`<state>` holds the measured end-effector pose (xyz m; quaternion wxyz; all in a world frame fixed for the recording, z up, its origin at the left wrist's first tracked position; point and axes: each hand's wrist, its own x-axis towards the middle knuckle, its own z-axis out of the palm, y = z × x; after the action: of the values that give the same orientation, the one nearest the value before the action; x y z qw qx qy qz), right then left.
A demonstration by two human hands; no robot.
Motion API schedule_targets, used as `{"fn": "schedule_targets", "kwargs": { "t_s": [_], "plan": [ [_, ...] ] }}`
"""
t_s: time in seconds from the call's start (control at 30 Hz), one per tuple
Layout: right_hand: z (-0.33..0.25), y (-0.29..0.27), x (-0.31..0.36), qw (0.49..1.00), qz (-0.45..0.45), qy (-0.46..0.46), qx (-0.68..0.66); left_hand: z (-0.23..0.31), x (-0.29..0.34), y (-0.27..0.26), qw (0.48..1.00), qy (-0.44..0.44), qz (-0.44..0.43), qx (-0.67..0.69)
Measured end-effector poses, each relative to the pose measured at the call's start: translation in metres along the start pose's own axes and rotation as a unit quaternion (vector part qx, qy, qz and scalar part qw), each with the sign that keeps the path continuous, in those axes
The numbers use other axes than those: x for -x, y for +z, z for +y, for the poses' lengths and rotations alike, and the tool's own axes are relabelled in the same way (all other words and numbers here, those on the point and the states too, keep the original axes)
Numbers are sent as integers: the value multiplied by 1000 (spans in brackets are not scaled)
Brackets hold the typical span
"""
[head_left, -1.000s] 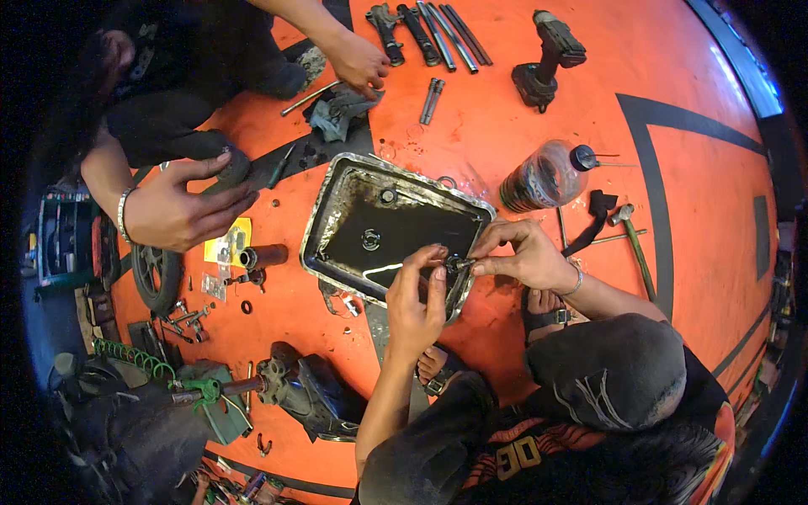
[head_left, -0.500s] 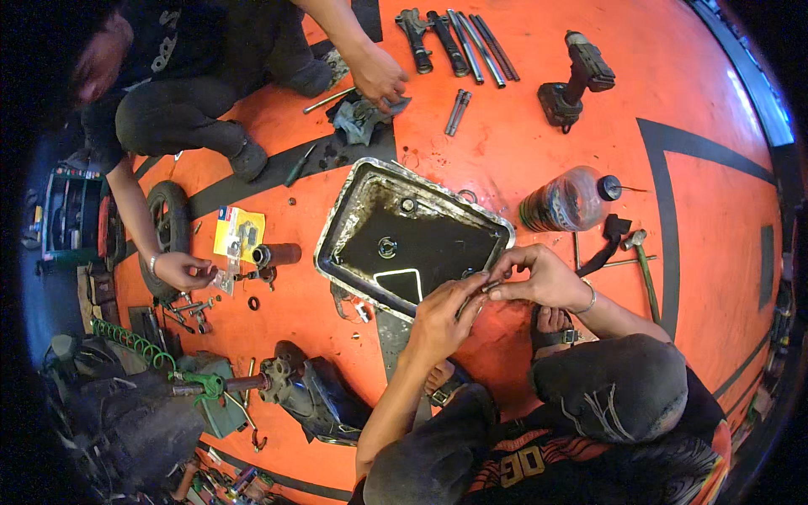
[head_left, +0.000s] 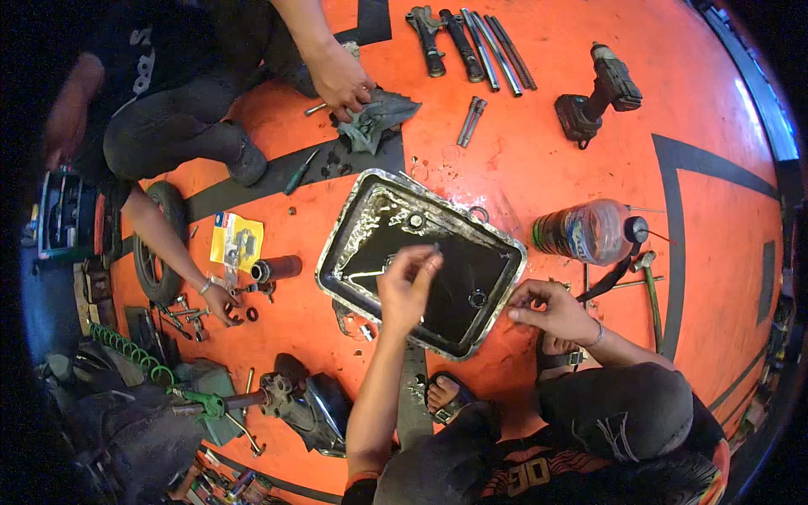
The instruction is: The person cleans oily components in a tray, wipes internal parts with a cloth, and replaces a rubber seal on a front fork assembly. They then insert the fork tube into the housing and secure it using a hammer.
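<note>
My left hand is over the oily metal tray, its fingers pinched on a small dark piece whose kind I cannot make out. Beyond the tray's right rim, my right hand hovers with thumb and fingers drawn together. Whatever sits in that pinch, if anything, is too small to tell. Dark liquid covers most of the tray's bottom. Round metal parts lie in it, one near the far wall and a ring near the right wall.
Right of the tray are a clear plastic bottle, a hammer and a cordless impact driver. Fork tubes lie at the back. A co-worker's hands touch a grey rag and a black ring near a dark cylinder.
My left hand has left my right hand and moved left over the tray. The co-worker's lower hand went from beside the yellow packet to the black rings. The view shifted slightly.
</note>
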<state>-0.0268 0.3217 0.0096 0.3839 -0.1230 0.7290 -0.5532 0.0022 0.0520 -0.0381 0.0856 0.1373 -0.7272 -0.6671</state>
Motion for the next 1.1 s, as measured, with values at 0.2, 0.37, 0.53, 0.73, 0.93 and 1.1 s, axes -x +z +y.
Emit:
{"fn": "schedule_targets", "kwargs": {
  "t_s": [0.2, 0.37, 0.53, 0.73, 0.93, 1.1],
  "plan": [
    [16, -2, 13, 997, -9, 53, -59, -10, -111, -14, 976, 7, 4, -217],
    [36, -4, 22, 993, 1, 46, -108, -28, -178, -1, 919, 19, -76, -387],
    [40, -14, 29, 990, 0, 99, -102, -28, -206, 27, 849, 10, -114, -515],
    [56, -9, 29, 986, 31, 101, -131, -40, -198, 0, 888, 70, -25, -454],
    [104, 5, 23, 972, 71, 159, -155, -30, -128, -55, 929, 66, 87, -354],
    [120, 22, 8, 963, 65, 134, -223, -47, -22, -103, 923, 9, 195, -332]
  ]
}}
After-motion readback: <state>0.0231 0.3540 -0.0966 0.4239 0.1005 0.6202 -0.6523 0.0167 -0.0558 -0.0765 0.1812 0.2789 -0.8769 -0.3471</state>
